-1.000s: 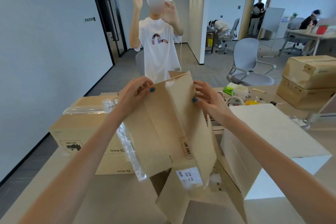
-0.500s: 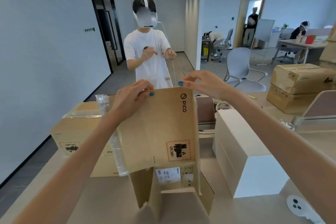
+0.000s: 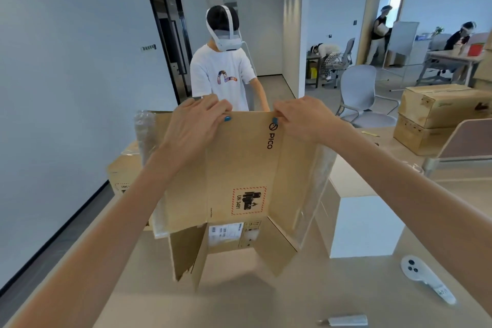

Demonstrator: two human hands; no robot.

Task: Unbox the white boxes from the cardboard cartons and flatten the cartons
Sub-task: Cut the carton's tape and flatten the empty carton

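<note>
Leftmost, at the back: closed carton [image 3: 119, 172] on table [image 3: 239, 306], clear plastic wrap [image 3: 145, 128] rising beside it. Next, left hand [image 3: 195, 125], fingers curled over top edge of opened carton [image 3: 239, 168], thumb pinching front face. Held upright over table, panels spread nearly flat, lower flaps hanging loose, PICO print and UN 3481 label facing camera. Right hand [image 3: 300, 120] gripping same top edge, thumb on front. Just right of it: white box [image 3: 356, 210] standing on table. Further right: white controller [image 3: 415, 271] lying flat. Far right, back: two stacked cartons [image 3: 439, 114].
</note>
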